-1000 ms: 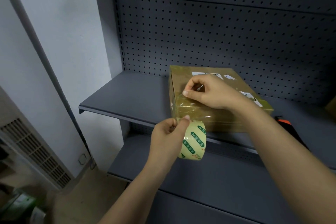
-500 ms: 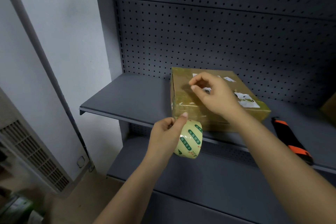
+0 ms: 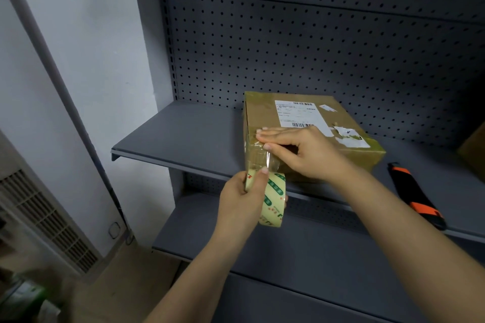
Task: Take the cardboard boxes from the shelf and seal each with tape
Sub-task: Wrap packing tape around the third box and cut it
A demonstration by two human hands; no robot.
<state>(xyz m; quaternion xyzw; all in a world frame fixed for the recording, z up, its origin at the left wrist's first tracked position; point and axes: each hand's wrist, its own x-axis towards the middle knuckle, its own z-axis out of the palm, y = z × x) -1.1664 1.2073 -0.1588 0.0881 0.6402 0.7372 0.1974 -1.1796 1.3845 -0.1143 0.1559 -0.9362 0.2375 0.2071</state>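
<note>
On the grey shelf (image 3: 183, 139), at its front edge, sits the cardboard box (image 3: 265, 115). The right hand (image 3: 301, 152), fingers straight and flat, should press the tape end firmly while the left hand (image 3: 241, 202), gripping the tape roll (image 3: 273, 199), pulls the strip (image 3: 262, 158) taut. The box is brown, glossy and white-labelled.

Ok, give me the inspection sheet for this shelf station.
Surface: grey metal shelf, lower shelf beneath.
Job's things: cardboard box with shipping label, on the shelf; tape roll, strip drawn up to the box's front corner.
Clutter: utility knife right of the box; another box at the right edge.
Hands: left hand grips the tape roll; right hand presses the strip onto the box, fingers flat.
Cables: nothing seen.
Surroundings: pegboard back panel, white wall, vented unit on the left.
</note>
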